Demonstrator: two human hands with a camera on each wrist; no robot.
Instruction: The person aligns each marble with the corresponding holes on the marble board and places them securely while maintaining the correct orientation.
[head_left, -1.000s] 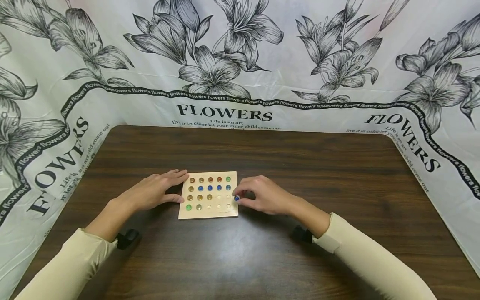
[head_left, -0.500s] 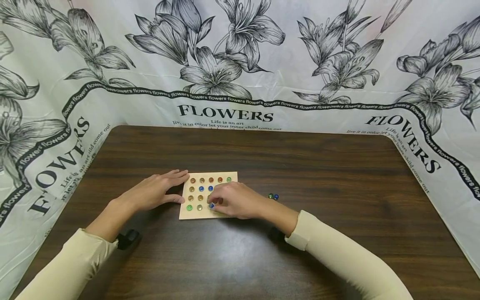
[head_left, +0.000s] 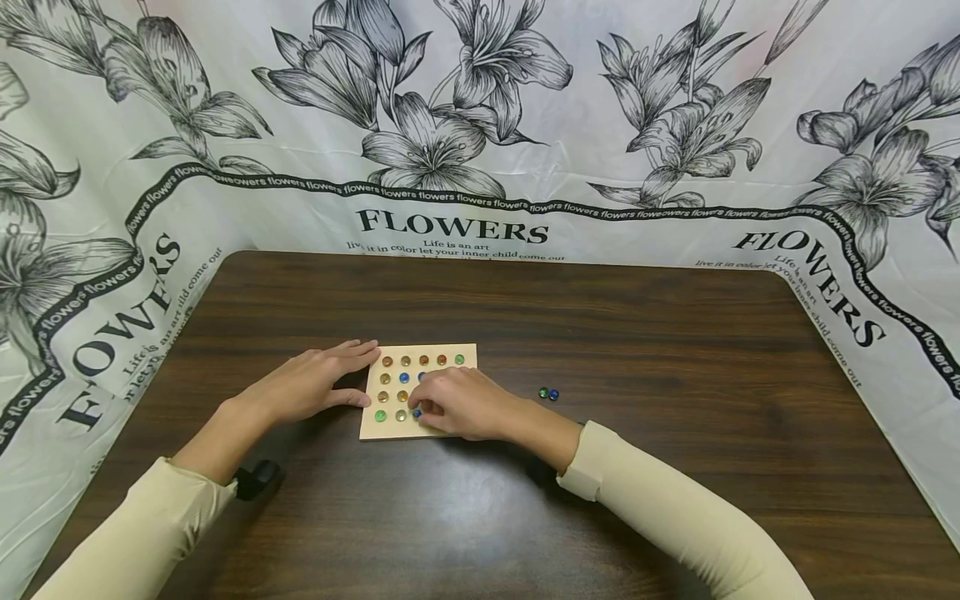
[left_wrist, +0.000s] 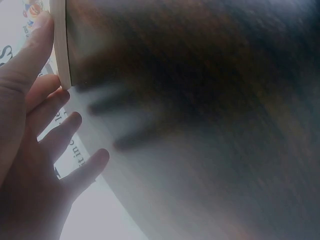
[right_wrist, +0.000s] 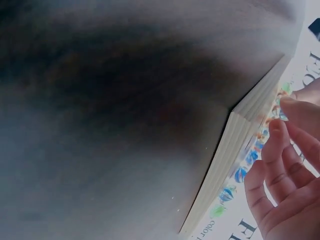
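A light wooden board (head_left: 372,429) with rows of round hollows lies on the table. Glass marbles sit in many of them: amber and reddish, a blue marble (head_left: 404,378), a green marble (head_left: 380,416). My left hand (head_left: 311,383) rests against the board's left side, its fingers (left_wrist: 80,172) extended and its thumb touching the edge. Over the front row, my right hand (head_left: 465,404) pinches a blue marble (head_left: 417,414) between thumb and fingers at a hollow right of a clear marble (head_left: 401,415). That hand covers the board's right front part.
Two loose marbles, a green one (head_left: 543,392) and a blue one (head_left: 554,395), lie together on the dark wooden table (head_left: 637,350), right of the board. A white flower-print cloth (head_left: 465,225) hangs around the table's back and sides.
My right hand has carried the blue marble leftward from the board's right edge to the front row. Two loose marbles have come into view behind it. The left hand stays in place.
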